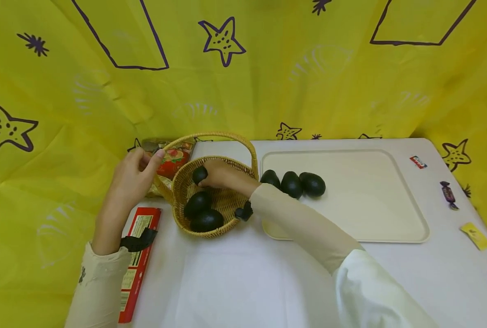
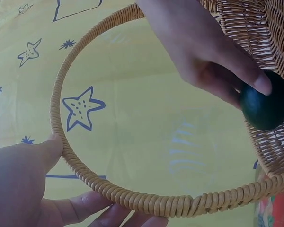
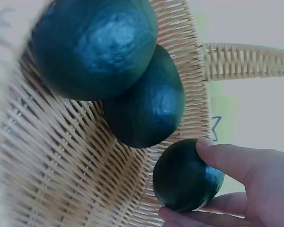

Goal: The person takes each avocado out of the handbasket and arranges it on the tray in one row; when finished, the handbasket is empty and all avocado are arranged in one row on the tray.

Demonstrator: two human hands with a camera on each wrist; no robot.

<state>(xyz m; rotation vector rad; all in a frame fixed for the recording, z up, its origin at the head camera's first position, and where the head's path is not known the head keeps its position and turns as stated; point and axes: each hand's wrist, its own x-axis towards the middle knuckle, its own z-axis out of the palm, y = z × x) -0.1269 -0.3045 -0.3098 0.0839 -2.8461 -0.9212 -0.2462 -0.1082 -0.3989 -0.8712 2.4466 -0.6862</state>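
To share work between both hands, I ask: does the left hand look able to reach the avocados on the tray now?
Probably not: the left hand grips the basket handle, and the basket and right arm lie between that hand and those avocados.

A white bench (image 1: 231,291) carries a wicker basket (image 1: 227,200), center; cream tray (image 1: 366,196), right; red box (image 1: 140,269), lower left; candies (image 1: 448,194), far right.

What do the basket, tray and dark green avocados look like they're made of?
Basket: woven cane or wicker, slightly glossy, judging by the crossing tan strands and wrapped handle, though imitation fibre is possible. Tray: probably smooth plastic with a dull finish; its cream surface shows no grain. Avocados: real fruit or moulded imitations; their shiny, finely dimpled dark skin leaves that open.
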